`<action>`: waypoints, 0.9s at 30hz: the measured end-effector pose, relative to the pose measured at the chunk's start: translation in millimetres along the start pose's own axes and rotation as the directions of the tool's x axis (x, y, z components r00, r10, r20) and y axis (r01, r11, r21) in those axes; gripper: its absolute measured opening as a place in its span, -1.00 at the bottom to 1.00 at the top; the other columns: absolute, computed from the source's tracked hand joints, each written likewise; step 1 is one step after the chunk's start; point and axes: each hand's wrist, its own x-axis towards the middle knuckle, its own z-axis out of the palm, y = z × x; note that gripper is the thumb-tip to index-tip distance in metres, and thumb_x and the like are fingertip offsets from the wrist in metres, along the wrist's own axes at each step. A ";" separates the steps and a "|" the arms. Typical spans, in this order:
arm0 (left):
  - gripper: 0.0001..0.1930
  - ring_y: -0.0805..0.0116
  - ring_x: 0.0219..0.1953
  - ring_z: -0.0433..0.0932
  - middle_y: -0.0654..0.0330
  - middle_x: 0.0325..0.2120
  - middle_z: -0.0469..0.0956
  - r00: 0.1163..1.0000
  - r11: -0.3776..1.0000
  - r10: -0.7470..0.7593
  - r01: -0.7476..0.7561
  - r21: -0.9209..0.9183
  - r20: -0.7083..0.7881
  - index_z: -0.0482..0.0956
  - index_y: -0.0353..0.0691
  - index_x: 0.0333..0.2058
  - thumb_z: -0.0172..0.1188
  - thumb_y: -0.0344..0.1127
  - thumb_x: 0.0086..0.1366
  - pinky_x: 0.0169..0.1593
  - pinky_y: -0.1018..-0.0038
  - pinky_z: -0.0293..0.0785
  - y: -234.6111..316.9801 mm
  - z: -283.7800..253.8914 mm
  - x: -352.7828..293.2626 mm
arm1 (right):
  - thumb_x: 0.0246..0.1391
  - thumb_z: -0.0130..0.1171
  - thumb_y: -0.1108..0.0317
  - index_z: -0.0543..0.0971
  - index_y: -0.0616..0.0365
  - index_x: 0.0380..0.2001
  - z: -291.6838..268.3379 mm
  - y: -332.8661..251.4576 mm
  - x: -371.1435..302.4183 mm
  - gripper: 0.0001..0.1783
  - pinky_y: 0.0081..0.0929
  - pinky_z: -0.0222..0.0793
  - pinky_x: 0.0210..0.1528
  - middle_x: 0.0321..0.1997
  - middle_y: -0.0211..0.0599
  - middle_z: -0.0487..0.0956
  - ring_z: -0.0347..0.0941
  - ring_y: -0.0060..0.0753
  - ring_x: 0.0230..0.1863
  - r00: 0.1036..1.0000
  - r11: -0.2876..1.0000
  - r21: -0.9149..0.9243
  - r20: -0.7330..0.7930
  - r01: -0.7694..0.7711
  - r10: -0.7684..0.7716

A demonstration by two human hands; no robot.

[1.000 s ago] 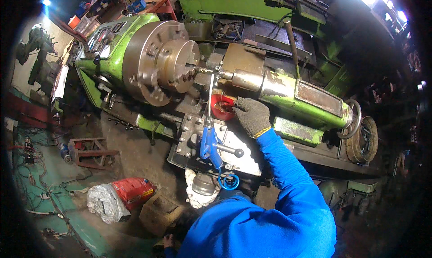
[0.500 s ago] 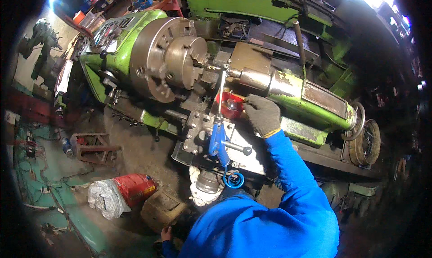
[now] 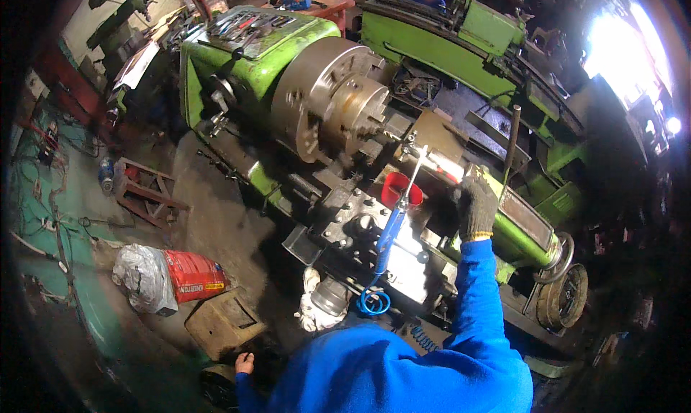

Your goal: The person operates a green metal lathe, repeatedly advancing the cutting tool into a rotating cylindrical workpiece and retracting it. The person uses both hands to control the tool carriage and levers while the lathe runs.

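Observation:
My right hand (image 3: pixel 476 210), in a dark knitted glove, is closed at the front side of the green tailstock (image 3: pixel 524 215). Its fingertips are partly hidden, and I cannot make out what they grip. Left of it, a red cup (image 3: pixel 400 190) stands by the lathe's tool post (image 3: pixel 356 222). A blue-handled air gun (image 3: pixel 389 233) leans upright there, its long nozzle rising past the cup. A drill bit (image 3: pixel 392 136) points from the tailstock toward the chuck (image 3: pixel 356 114). My bare left hand (image 3: pixel 245 362) hangs low, fingers slightly apart, away from the lathe.
A tailstock handwheel (image 3: pixel 561 258) sits at the right. Tools lie on the green headstock (image 3: pixel 248 35). On the floor at left are a red and silver bag (image 3: pixel 191 275), a tan box (image 3: pixel 223 323) and a metal frame (image 3: pixel 152 193). Another green machine (image 3: pixel 432 42) stands behind.
The view has turned, shifting the lathe rightward in the picture. My right hand has moved from beside the red cup to the tailstock. My left hand remains low.

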 end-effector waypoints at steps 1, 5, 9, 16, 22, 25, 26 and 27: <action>-0.56 0.15 -0.13 0.65 -0.02 -0.23 0.71 1.000 1.000 -0.010 0.010 0.018 -0.021 0.67 -0.30 -0.07 0.46 -0.06 0.25 0.03 0.27 0.57 -0.8 2.2 2.7 | 0.15 0.27 0.42 0.72 0.20 -0.26 14.9 -5.6 10.6 -0.87 -0.45 0.47 -0.28 -0.32 -0.29 0.67 0.56 -0.43 -0.35 0.993 0.976 0.202 -0.059 -0.086 0.100; -0.59 0.15 -0.15 0.65 0.01 -0.20 0.70 0.998 1.000 0.024 -0.024 0.005 -0.064 0.67 -0.31 -0.08 0.44 -0.09 0.28 0.02 0.25 0.57 -13.1 8.9 0.8 | 0.22 0.21 0.29 0.77 0.19 -0.19 51.0 -30.3 67.4 -0.74 -0.34 0.53 -0.12 -0.20 -0.13 0.75 0.68 -0.26 -0.19 0.967 0.876 0.416 0.040 -0.246 0.253; -0.62 0.23 -0.20 0.64 0.06 -0.23 0.70 0.999 0.984 -0.032 0.034 -0.178 0.014 0.67 -0.31 -0.08 0.43 -0.12 0.31 -0.06 0.27 0.59 -10.1 10.9 -14.7 | 0.17 0.22 0.14 0.78 0.14 -0.14 88.2 -50.0 108.6 -0.64 -0.23 0.55 -0.06 -0.16 -0.04 0.75 0.71 -0.06 -0.15 0.973 0.955 0.187 0.086 -0.229 0.216; -0.65 0.21 -0.23 0.66 0.08 -0.23 0.69 0.972 0.956 -0.216 0.230 -0.183 0.091 0.65 -0.38 -0.04 0.36 -0.19 0.40 -0.13 0.27 0.62 -51.6 6.5 -37.9 | 0.17 0.16 0.13 0.74 0.01 -0.15 86.1 -88.2 128.6 -0.68 -0.06 0.55 -0.04 -0.19 0.00 0.73 0.67 0.14 -0.11 0.966 0.987 -0.008 0.202 -0.162 0.160; -0.61 0.16 -0.23 0.67 0.01 -0.21 0.68 0.910 0.884 -0.408 0.413 -0.218 0.071 0.61 -0.41 0.02 0.35 -0.19 0.42 -0.28 0.20 0.63 -60.9 13.3 -56.6 | 0.23 0.16 0.03 0.74 -0.10 -0.02 84.0 -104.3 130.8 -0.62 -0.08 0.56 0.12 -0.03 -0.09 0.74 0.66 0.08 0.03 0.937 0.968 -0.218 0.294 -0.126 0.188; -0.60 0.16 -0.23 0.67 0.00 -0.18 0.68 0.926 0.870 -0.356 0.378 -0.316 0.126 0.61 -0.40 0.04 0.34 -0.18 0.42 -0.27 0.21 0.64 -52.0 12.9 -55.3 | 0.25 0.16 0.05 0.74 -0.02 -0.12 85.4 -100.6 131.0 -0.67 0.04 0.57 0.01 -0.15 -0.01 0.73 0.67 0.18 -0.05 0.965 0.975 -0.205 0.223 -0.089 0.136; -0.60 0.16 -0.24 0.67 0.00 -0.16 0.67 0.939 0.874 -0.312 0.343 -0.343 0.143 0.61 -0.40 0.04 0.34 -0.18 0.43 -0.26 0.21 0.64 -52.6 12.6 -52.8 | 0.25 0.17 0.05 0.74 -0.02 -0.12 88.8 -94.5 130.6 -0.66 0.04 0.57 0.01 -0.15 -0.01 0.74 0.67 0.18 -0.05 0.970 0.976 -0.204 0.212 -0.075 0.119; -0.60 0.17 -0.23 0.66 0.01 -0.15 0.67 0.936 0.887 -0.327 0.352 -0.298 0.131 0.61 -0.39 0.04 0.33 -0.17 0.43 -0.25 0.21 0.64 -53.0 13.2 -49.9 | 0.25 0.17 0.04 0.74 -0.02 -0.12 94.0 -86.2 129.9 -0.66 0.05 0.57 0.01 -0.15 -0.01 0.74 0.67 0.18 -0.05 0.974 0.977 -0.203 0.201 -0.061 0.102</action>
